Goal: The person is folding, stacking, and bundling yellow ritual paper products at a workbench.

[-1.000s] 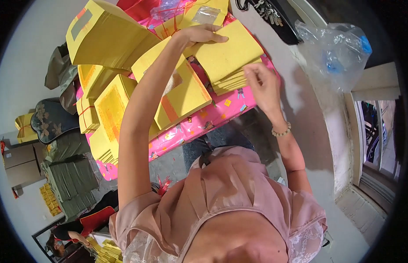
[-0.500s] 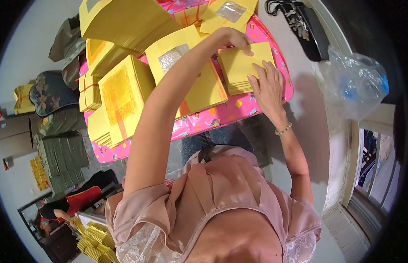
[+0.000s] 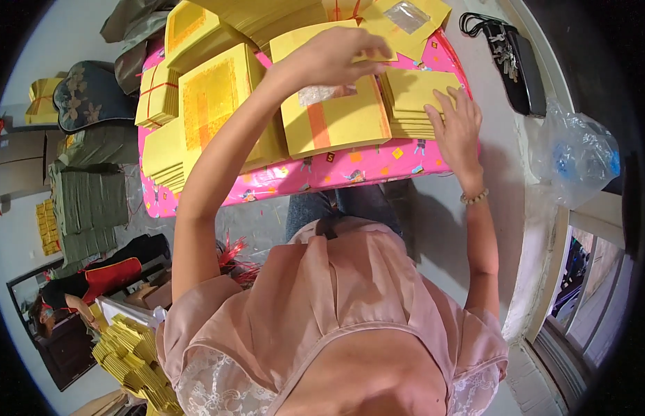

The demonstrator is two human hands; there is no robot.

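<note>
My left hand (image 3: 333, 57) hovers over the middle stack of yellow paper (image 3: 360, 114), fingers stretched toward the right and apart, with nothing in them. That stack shows a silver patch and an orange stripe, partly covered by my hand and forearm. Against the right side of a smaller stack of folded yellow paper (image 3: 410, 93) lies my right hand (image 3: 460, 132), its fingers spread on the top sheet and edge. To the left stands a tall yellow stack (image 3: 210, 93) with a gold-orange square on top, partly behind my left forearm.
The stacks stand on a pink patterned tablecloth (image 3: 267, 186). A red-tied bundle (image 3: 156, 97) sits at the left. Right of the table are a black pouch (image 3: 523, 83) with keys and a clear plastic bag (image 3: 579, 156). Another person (image 3: 94, 284) works at lower left beside yellow paper piles (image 3: 132, 360).
My left hand has lifted off the small right stack and moved left over the middle stack. My right hand stays at the small stack's right side. The view has shifted.
</note>
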